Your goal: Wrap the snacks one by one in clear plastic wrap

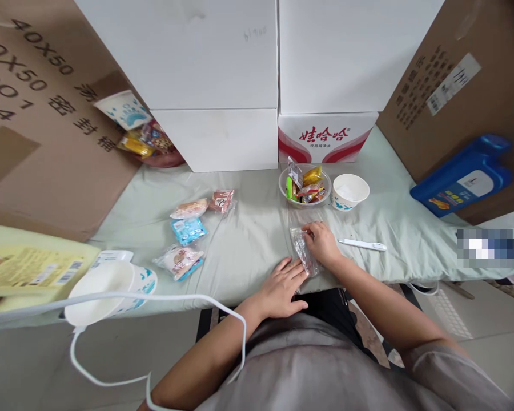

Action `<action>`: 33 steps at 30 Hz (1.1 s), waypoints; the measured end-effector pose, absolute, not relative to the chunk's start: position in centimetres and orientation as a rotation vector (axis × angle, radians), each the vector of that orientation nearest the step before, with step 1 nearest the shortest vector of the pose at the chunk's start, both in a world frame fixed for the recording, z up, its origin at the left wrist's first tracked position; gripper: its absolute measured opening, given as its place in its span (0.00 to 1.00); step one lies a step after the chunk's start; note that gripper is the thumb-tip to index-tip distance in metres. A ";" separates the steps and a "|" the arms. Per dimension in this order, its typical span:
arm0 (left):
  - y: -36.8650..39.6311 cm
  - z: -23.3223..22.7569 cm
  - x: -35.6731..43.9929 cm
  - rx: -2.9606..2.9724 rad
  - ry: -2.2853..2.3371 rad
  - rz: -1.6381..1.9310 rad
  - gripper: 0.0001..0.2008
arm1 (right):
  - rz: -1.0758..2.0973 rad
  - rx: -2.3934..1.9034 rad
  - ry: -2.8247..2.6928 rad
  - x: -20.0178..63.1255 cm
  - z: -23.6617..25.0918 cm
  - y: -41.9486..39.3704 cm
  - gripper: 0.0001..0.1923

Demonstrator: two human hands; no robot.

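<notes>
Large brown cardboard boxes [38, 114] lean in at the left and another cardboard box [475, 74] at the right, with white foam boxes [188, 57] stacked between them at the back and a red-and-white printed carton [325, 137] under the right-hand stack. All of this stands on or around the bench [248, 240], which is covered with a pale green cloth. A blue plastic jug [462, 177] lies on its side against the right cardboard box, and a yellow printed package [25, 268] sits at the near left edge. Beside the package a white paper cup [107, 291] lies tipped over, with a white cable [163, 297] looping across it and down over the person's lap. At the back of the bench a shallow bowl of wrapped sweets [304, 185] stands just beside an upright white paper bowl [349, 191]. Left of centre lie several small snack packets [188, 231], spread apart from one another. A white pen-like tool [362, 245] lies to the right of the hands. Near the front edge lies a small clear plastic bag [303, 250] with something dark inside it. The right hand [323, 242] rests on top of the bag, its fingers curled and pinching the bag's upper end. The left hand [280, 288] lies flat with the fingers stretched out together, palm down on the cloth, its fingertips touching the lower left edge of the bag.
</notes>
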State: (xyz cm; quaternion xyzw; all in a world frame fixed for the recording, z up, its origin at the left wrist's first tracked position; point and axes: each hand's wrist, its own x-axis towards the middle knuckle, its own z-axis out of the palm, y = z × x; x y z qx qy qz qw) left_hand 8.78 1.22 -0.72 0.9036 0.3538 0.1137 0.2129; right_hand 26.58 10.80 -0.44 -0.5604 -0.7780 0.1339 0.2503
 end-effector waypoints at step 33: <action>7.1 -1.8 8.8 2.512 1.198 0.874 0.04 | 0.272 -1.026 -2.384 30.1 0.6 6.4 0.15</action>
